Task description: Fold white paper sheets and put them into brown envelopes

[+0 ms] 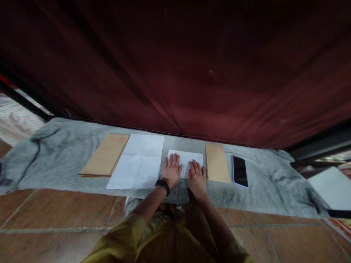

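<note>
A folded white paper sheet (185, 156) lies on the grey cloth in front of me. My left hand (171, 171) rests flat on its left part, fingers stretched out, with a black band on the wrist. On its right part lies my right hand (197, 179), palm down with the fingers slightly spread. Just left of the folded paper are larger white sheets (138, 160) with faint creases. Beside those, further left, sits a stack of brown envelopes (105, 153). A single brown envelope (218, 162) is close to my right hand.
A phone (240, 171) with a pale purple edge lies right of the single envelope. Grey cloth (271, 179) covers the long narrow surface. Dark red fabric (192, 80) rises behind it. Brown floor tiles (63, 208) show in front. A white panel (333, 188) is at the far right.
</note>
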`<state>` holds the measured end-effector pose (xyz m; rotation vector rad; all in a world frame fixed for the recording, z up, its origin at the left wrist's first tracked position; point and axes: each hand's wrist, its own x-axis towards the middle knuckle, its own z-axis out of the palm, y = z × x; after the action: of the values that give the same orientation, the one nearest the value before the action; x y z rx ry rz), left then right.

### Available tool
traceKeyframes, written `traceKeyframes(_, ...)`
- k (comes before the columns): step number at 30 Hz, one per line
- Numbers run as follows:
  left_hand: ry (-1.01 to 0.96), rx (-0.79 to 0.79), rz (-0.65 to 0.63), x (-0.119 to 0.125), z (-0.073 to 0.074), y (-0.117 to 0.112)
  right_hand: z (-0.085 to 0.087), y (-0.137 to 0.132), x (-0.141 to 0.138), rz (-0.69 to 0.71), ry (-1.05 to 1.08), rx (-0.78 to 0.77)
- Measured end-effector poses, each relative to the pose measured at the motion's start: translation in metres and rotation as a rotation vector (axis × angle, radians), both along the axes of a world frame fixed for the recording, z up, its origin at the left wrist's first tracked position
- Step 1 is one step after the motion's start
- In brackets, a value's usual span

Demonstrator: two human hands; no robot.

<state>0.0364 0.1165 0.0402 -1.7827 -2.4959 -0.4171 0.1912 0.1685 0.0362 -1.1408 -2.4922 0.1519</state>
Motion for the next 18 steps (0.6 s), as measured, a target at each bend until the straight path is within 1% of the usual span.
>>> traceKeyframes(4,0.008,0.0,-0.004,0.0,0.003,-0.001,-0.001,0.001,0.0,0.008,0.03,0.008)
traceKeyframes(6,0.014,-0.002,-0.045,0.002,0.007,-0.001,-0.001,0.001,0.0,0.007,0.034,0.005)
traceKeyframes(7,0.016,-0.006,-0.096,0.004,0.008,-0.001,-0.001,0.001,0.0,0.006,0.03,0.0)
traceKeyframes(10,0.016,-0.021,-0.313,0.012,0.01,0.0,0.0,0.0,0.0,0.006,0.015,-0.013)
traceKeyframes(11,0.011,-0.027,-0.353,0.014,0.01,0.0,0.0,0.0,0.0,0.008,0.012,-0.015)
traceKeyframes(12,0.004,-0.032,-0.364,0.016,0.01,0.001,0.0,0.0,0.0,0.01,0.01,-0.016)
traceKeyframes(14,-0.01,-0.043,-0.336,0.018,0.009,0.003,0.001,0.0,0.0,0.009,0.01,-0.015)
traceKeyframes(18,-0.021,-0.067,-0.329,0.013,0.009,0.011,0.002,0.0,-0.001,0.002,0.012,-0.009)
